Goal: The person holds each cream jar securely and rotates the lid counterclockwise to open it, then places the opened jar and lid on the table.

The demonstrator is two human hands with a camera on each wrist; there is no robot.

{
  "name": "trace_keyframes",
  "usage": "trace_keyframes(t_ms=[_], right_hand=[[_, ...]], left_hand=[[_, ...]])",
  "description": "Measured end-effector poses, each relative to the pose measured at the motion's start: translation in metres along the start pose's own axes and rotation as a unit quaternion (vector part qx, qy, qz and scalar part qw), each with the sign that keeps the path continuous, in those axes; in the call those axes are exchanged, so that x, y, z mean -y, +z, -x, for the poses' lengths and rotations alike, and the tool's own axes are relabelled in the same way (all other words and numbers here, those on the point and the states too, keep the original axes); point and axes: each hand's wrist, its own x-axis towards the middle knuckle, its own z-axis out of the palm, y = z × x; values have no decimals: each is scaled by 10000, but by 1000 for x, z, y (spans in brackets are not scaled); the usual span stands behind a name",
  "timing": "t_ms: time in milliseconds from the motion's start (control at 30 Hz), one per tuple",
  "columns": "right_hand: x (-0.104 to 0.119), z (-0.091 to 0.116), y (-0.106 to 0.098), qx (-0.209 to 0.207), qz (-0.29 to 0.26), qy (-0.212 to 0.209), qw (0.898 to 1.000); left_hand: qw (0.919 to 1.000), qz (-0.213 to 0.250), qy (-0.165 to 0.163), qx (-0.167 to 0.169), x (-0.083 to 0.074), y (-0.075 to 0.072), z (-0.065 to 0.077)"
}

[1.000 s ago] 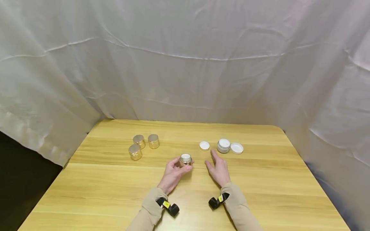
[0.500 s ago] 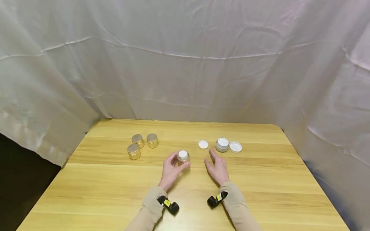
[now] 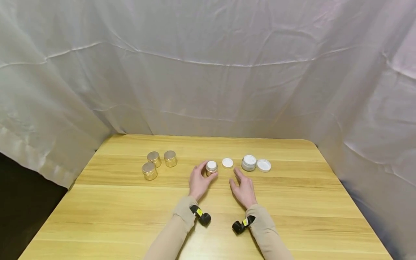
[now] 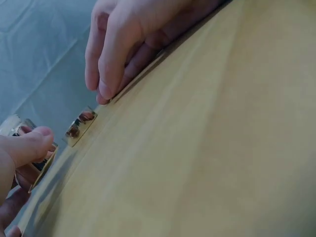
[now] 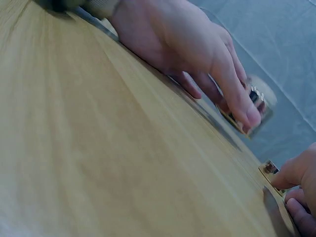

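1. Head view: the left hand (image 3: 199, 182) grasps a small round jar with a white top and shiny gold side (image 3: 212, 167), thumb on the near side, fingers behind. Gripping it round the wall probably serves to keep it upright and its top uncovered. The right hand (image 3: 245, 189) is released and holds nothing, fingers loosely spread low over the yellow wood-grain bench (image 3: 130, 213).

2. Head view, around the hands: a thin round white disc-shaped lid (image 3: 227, 163) lies ahead of and between the hands, just right of the held jar. Ahead of the right hand stands a squat clear-walled jar with a white top (image 3: 248, 163); just right of it lies a larger round white lid (image 3: 264, 165). Both seem to lie inside up, perhaps to keep those faces off the wood. Left of the left hand, three short gold cylindrical jars with duller gold tops (image 3: 150, 171) stand grouped, likely out of the hands' way. The small yellow label (image 3: 199, 212) at the left wrist is illegible.

3. Left wrist view: the left thumb presses the jar's side; whether its base touches the bench, I cannot tell. The smaller lid shows a shiny gold edge.

4. Right wrist view: the left fingers enclose the jar; dark marks on it may be reflections. No brand is readable.
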Motion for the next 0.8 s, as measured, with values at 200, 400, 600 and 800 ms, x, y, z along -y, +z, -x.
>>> trace_keyframes(t_ms=[200, 400, 600, 800], right_hand=[[1, 1, 0, 31, -37, 3, 10000], [3, 0, 0, 22, -55, 6, 10000], [1, 0, 0, -10, -37, 25, 10000], [-1, -1, 0, -32, -67, 24, 10000]], left_hand=[[9970, -708, -293, -102, -2, 5, -8], [9952, -946, -222, -68, 0, 7, -17], [9946, -1038, 12, 27, 4, 11, -27], [9938, -1083, 231, 59, 4, 13, -31]])
